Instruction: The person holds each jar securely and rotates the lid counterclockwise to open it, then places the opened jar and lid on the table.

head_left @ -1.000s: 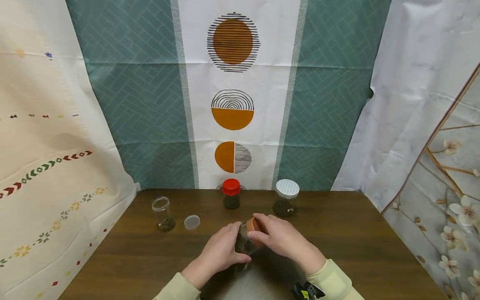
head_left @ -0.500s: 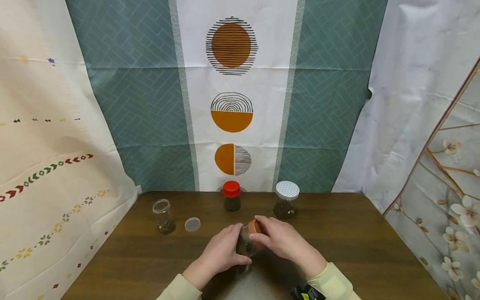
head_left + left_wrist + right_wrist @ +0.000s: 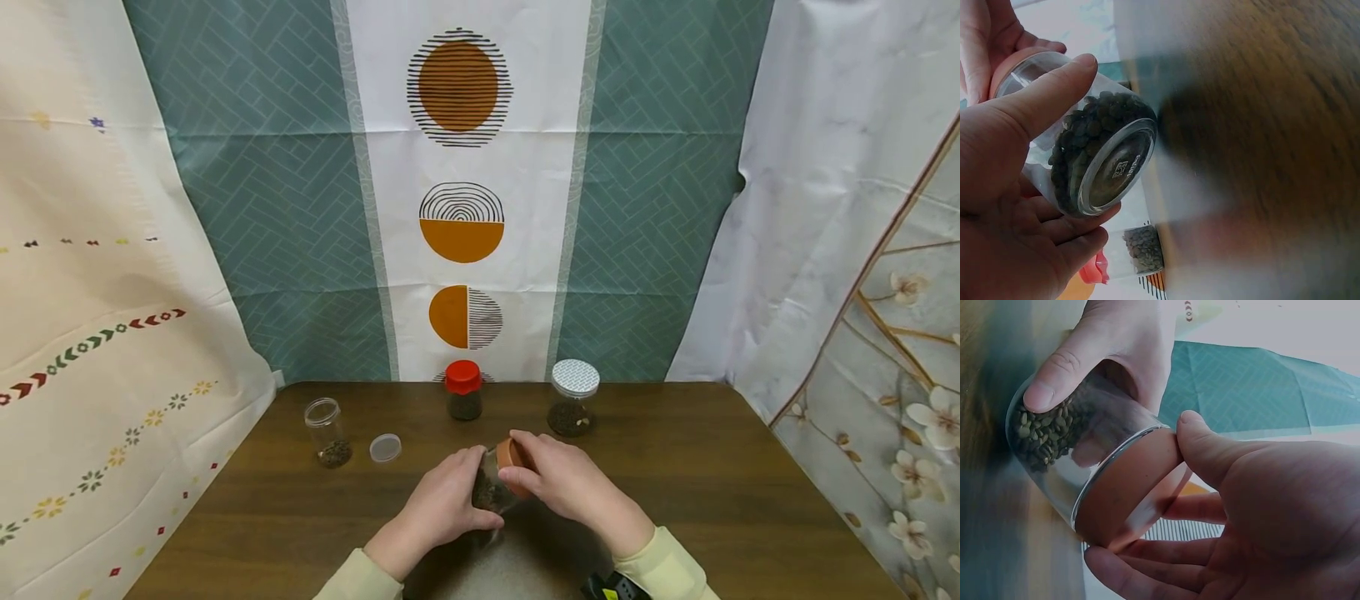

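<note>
By the left hand (image 3: pixel 442 504), with fingers curled round it, the clear jar (image 3: pixel 1097 140) is gripped; its orange lid (image 3: pixel 1132 481) is held between thumb and fingers of the right hand (image 3: pixel 562 479); the jar is tilted between them, its long axis rising toward the right hand; marks on its base (image 3: pixel 1119 169) cannot be read

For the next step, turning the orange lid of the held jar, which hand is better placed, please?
Probably the right hand: its fingers hold the lid, while the left hand grips the jar and could steady it.
</note>
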Tool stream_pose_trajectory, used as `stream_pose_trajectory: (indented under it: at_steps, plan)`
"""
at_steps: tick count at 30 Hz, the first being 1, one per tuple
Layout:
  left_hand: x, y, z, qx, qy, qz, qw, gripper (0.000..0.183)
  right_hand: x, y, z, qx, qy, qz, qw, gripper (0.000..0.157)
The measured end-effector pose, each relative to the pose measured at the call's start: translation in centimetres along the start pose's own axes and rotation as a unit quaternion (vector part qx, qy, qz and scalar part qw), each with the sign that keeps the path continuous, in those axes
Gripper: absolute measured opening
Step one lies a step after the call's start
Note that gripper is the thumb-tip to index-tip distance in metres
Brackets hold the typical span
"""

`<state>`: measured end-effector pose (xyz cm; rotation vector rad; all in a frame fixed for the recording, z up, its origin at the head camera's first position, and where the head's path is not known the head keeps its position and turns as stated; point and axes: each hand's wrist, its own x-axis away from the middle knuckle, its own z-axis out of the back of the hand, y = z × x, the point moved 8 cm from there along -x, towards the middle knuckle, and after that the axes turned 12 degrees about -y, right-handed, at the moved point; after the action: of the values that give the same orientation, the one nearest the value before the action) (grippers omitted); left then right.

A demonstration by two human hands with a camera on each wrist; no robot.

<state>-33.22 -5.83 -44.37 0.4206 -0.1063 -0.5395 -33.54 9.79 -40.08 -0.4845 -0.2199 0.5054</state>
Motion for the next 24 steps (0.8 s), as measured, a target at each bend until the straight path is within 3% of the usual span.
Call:
stream_pose_trajectory:
  at_steps: [24]
  plan:
    - [-0.42, -0.14, -0.24, -0.006, -0.023, 0.021, 0.9995, 0.094, -0.16, 0.32, 0.16, 0.0, -0.008, 0.003, 1.0, 0.069]
